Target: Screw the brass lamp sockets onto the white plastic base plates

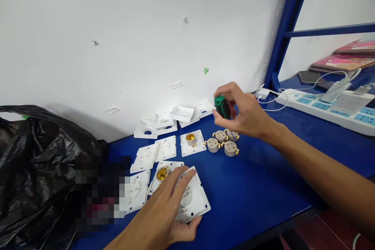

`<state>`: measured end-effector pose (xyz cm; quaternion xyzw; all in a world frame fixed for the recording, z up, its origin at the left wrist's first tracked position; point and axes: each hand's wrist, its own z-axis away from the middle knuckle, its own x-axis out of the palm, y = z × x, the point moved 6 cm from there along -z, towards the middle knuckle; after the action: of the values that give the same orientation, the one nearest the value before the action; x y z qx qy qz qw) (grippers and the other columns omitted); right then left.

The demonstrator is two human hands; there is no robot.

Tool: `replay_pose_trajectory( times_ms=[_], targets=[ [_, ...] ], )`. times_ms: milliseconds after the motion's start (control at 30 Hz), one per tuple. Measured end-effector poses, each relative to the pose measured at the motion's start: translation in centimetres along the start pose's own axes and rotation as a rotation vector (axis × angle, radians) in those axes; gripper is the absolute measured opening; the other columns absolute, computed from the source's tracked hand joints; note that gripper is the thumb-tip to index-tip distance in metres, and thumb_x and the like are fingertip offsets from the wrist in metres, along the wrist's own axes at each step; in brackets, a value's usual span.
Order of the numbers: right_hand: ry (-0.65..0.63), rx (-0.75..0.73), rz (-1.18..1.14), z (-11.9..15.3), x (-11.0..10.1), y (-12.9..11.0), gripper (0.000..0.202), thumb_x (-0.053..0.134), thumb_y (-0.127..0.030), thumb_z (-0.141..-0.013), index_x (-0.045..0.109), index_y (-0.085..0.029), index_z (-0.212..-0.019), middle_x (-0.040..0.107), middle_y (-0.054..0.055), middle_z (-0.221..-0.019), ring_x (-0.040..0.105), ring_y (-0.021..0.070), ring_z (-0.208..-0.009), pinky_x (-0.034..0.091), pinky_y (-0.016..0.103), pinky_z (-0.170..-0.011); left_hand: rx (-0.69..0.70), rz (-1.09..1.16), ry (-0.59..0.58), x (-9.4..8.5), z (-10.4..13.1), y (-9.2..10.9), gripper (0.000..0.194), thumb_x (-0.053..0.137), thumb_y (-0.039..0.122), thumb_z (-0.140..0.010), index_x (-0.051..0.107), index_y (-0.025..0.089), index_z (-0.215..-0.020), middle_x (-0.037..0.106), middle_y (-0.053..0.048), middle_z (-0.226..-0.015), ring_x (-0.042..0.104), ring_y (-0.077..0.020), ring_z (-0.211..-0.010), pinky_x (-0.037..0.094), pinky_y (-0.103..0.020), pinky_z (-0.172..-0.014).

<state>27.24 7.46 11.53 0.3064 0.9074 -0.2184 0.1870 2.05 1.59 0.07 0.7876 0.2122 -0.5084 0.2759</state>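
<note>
My left hand [172, 207] grips a white square plate [197, 197] by its edges, tilted above the blue table. In my right hand [238, 107] is a screwdriver [222, 105] with a green and black handle, held over several round beige lamp-holder bases [213, 145] with brass tabs. Partly behind my left hand lies a white plate with a gold-threaded lamp socket [162, 173] on it. Another plate with a gold-threaded socket [191, 139] rests farther back. Flat white plates [165, 148] without sockets lie to the left.
White square covers with round holes [145, 129] are stacked along the wall. A black plastic bag [43, 179] fills the left side. At the right stand a white power strip [322, 109] with cables, a blue metal frame [283, 27] and pink-covered books [345, 60].
</note>
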Motion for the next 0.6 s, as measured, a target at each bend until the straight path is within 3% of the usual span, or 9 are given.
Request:
replay_pose_trajectory(
  times_ms=[67,200,333,400,433,500,533,600],
  targets=[
    [-0.094,0.002,0.034,0.0,0.7,0.3,0.029,0.066,-0.021,-0.086,0.051,-0.024,-0.111,0.053,-0.006,-0.07,0.043,0.0094,-0.052,0.037,0.028,-0.051,-0.007,-0.013,0.025,-0.3,-0.7,0.5,0.101,0.07,0.018,-0.058,0.03,0.028,-0.15,0.055,-0.016,-0.14,0.062,-0.0402,-0.123,0.057,-0.052,-0.099],
    [-0.207,0.019,0.025,0.4,2.1,0.5,0.026,0.064,-0.023,-0.089,0.051,-0.023,-0.112,0.054,-0.006,-0.068,0.043,0.0093,-0.052,0.035,0.028,-0.053,0.078,0.03,-0.101,0.4,-2.5,1.6,0.097,0.074,0.018,-0.064,0.03,0.027,-0.151,0.057,-0.014,-0.141,0.059,-0.0382,-0.125,0.052,-0.054,-0.105],
    [-0.238,0.037,-0.033,0.8,3.0,0.1,0.029,0.061,-0.026,-0.093,0.046,-0.025,-0.117,0.056,-0.006,-0.072,0.046,0.01,-0.054,0.037,0.027,-0.053,0.172,0.11,-0.217,1.5,-3.7,2.2,0.101,0.086,0.025,-0.066,0.032,0.027,-0.151,0.057,-0.013,-0.144,0.056,-0.038,-0.129,0.046,-0.056,-0.111],
    [-0.229,0.045,-0.057,0.8,3.1,-0.1,0.029,0.061,-0.027,-0.093,0.044,-0.026,-0.118,0.056,-0.005,-0.074,0.048,0.0105,-0.056,0.039,0.027,-0.054,0.228,0.131,-0.229,1.1,-4.6,2.7,0.104,0.092,0.039,-0.063,0.036,0.021,-0.149,0.057,-0.015,-0.142,0.057,-0.0393,-0.127,0.048,-0.055,-0.109],
    [-0.22,0.049,-0.065,0.8,3.0,-0.1,0.029,0.061,-0.027,-0.094,0.044,-0.026,-0.117,0.055,-0.006,-0.074,0.049,0.0105,-0.056,0.04,0.026,-0.054,0.235,0.105,-0.205,0.5,-5.3,3.0,0.094,0.09,0.039,-0.069,0.04,0.02,-0.146,0.06,-0.015,-0.137,0.059,-0.0373,-0.124,0.05,-0.052,-0.106],
    [-0.192,0.057,-0.07,0.8,2.8,0.0,0.03,0.062,-0.027,-0.093,0.044,-0.026,-0.117,0.054,-0.006,-0.074,0.048,0.0099,-0.056,0.04,0.026,-0.054,0.329,-0.034,-0.17,-1.0,-6.9,4.0,0.053,0.071,0.026,-0.094,0.046,0.02,-0.141,0.064,-0.012,-0.13,0.061,-0.0301,-0.122,0.05,-0.045,-0.106],
    [-0.17,0.061,-0.067,0.8,2.6,0.1,0.03,0.062,-0.026,-0.093,0.043,-0.026,-0.116,0.053,-0.006,-0.074,0.048,0.0096,-0.056,0.041,0.026,-0.054,0.451,-0.141,-0.142,-1.6,-7.7,5.0,0.043,0.059,0.013,-0.099,0.047,0.018,-0.14,0.066,-0.012,-0.127,0.062,-0.0274,-0.121,0.049,-0.043,-0.106],
    [-0.108,0.069,-0.051,0.6,2.2,0.4,0.029,0.061,-0.025,-0.093,0.043,-0.025,-0.115,0.052,-0.006,-0.075,0.048,0.0095,-0.056,0.042,0.026,-0.055,0.696,-0.378,-0.172,-1.8,-9.1,6.7,0.048,0.047,-0.001,-0.097,0.049,0.015,-0.141,0.062,-0.013,-0.139,0.058,-0.0265,-0.128,0.044,-0.042,-0.111]
  ],
)
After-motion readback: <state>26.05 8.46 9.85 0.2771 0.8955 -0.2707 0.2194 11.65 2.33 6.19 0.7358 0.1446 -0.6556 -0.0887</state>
